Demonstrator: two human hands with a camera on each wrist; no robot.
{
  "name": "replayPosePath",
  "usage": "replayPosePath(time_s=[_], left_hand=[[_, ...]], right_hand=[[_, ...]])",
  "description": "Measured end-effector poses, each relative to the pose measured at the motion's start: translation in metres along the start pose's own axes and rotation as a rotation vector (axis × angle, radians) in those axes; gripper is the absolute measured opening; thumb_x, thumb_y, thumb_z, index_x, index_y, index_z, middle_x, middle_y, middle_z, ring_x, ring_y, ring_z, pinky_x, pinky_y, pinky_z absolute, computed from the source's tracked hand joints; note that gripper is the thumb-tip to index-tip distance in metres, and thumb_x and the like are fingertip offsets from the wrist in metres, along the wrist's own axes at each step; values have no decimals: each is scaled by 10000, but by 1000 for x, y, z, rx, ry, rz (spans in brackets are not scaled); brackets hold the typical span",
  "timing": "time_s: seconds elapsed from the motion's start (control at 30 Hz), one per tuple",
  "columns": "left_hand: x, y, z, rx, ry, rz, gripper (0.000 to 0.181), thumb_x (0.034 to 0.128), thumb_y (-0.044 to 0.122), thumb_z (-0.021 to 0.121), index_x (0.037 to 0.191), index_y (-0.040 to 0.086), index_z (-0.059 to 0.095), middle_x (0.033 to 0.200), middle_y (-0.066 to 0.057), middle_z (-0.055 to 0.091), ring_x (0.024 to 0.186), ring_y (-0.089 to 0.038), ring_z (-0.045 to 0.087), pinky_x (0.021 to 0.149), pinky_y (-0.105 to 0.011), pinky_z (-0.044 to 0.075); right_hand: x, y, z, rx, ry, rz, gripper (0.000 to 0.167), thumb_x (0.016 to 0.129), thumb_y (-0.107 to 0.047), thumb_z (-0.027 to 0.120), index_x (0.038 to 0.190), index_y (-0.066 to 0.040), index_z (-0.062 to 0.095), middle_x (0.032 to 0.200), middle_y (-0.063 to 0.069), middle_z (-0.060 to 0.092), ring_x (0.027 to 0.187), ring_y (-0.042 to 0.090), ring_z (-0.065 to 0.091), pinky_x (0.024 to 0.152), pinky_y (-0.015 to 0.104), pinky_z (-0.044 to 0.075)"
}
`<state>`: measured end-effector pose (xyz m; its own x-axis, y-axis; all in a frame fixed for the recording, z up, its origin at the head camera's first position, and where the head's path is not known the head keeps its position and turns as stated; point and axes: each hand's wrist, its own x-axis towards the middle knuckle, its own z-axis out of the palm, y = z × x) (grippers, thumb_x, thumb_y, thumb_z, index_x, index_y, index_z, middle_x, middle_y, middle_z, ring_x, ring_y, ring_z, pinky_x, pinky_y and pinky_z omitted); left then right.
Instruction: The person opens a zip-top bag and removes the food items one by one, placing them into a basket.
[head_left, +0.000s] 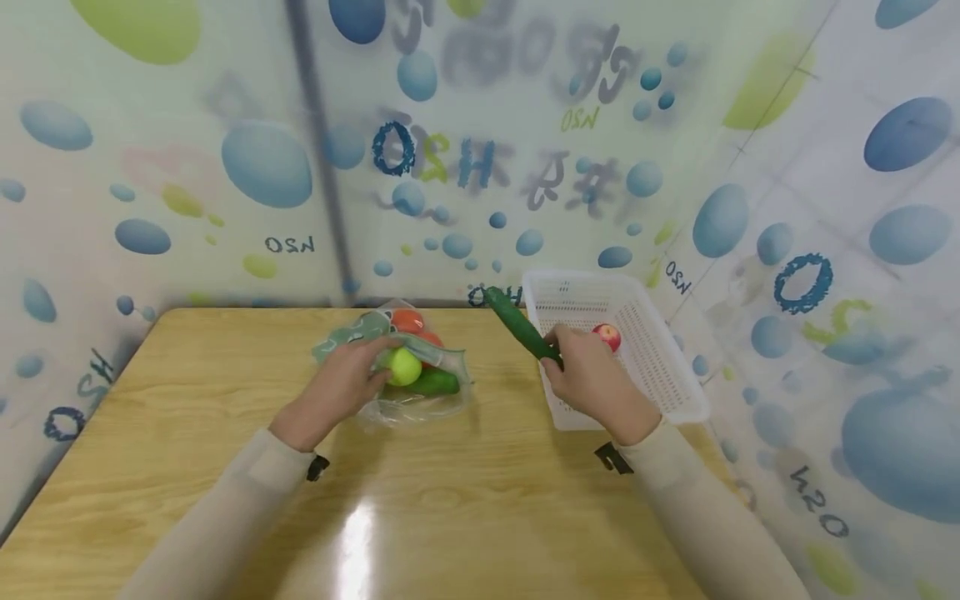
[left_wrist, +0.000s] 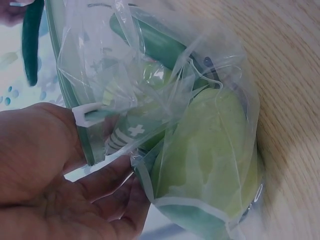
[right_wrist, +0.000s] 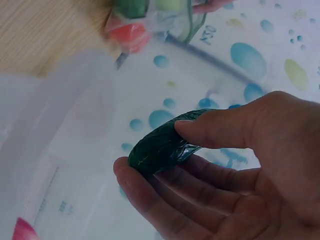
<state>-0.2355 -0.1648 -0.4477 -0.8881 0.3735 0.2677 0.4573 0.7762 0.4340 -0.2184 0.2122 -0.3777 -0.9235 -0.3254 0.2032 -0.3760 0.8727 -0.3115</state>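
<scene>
My right hand (head_left: 596, 377) grips one end of a long dark green cucumber (head_left: 517, 323), thumb on one side and fingers on the other. The cucumber slants up and to the left, in the air beside the basket. In the left wrist view, my left hand (left_wrist: 60, 170) holds the green-edged opening of a clear plastic bag (left_wrist: 235, 55) between thumb and fingers. Through the plastic show red tomatoes (head_left: 407, 320), a round yellow-green fruit (head_left: 405, 367), another green cucumber (head_left: 435, 382) and a large pale green fruit (left_wrist: 205, 145).
A white perforated plastic basket (head_left: 686, 387) stands at the right of the wooden table (head_left: 465, 517), with a red apple (head_left: 607, 337) inside. Behind the table hangs a patterned curtain (head_left: 465, 217), and a similar patterned wall (head_left: 840, 350) rises on the right.
</scene>
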Motion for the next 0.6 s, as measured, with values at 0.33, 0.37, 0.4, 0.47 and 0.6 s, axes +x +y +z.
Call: replayPosePath(time_s=[0.33,0.37,0.4,0.47,0.6], left_hand=[[3,1,0,6,-9,-2,508,1017,-6,851,1507,7,717,1340,-267,828,1075,-444,832,981,-625,685],[3,1,0,5,-10,-3,507,1018,-5,851,1507,6,717,1344,-267,827,1091,-452,830,988,-628,683],[3,1,0,5,-10,-2,506,1017,-5,851,1506,5,718,1345,-267,827,1100,-457,829,993,-631,682],[2,1,0,5,-7,2,504,1011,-4,858,1496,1,722,1337,-270,828,1090,-462,831,989,-635,682],[1,1,-1,6,6,12,502,1002,4,875,1482,4,729,1308,-266,836,1005,-435,833,944,-623,688]], right_hand=[[15,43,-11,-19,-21,113,198,1071,-60,743,1177,99,693,920,217,783,717,248,703,626,364,603],[17,47,-11,-24,-32,121,204,1071,-59,740,1177,108,692,910,222,781,704,245,704,612,356,601],[20,50,-11,-33,-44,128,209,1071,-60,735,1174,116,692,899,224,778,692,243,701,602,348,594],[24,56,-11,-45,-70,141,218,1066,-61,728,1163,132,699,882,228,776,674,244,703,589,348,594],[34,66,-10,-81,-118,159,180,1046,-55,723,1063,123,709,831,196,740,681,245,668,614,346,570]])
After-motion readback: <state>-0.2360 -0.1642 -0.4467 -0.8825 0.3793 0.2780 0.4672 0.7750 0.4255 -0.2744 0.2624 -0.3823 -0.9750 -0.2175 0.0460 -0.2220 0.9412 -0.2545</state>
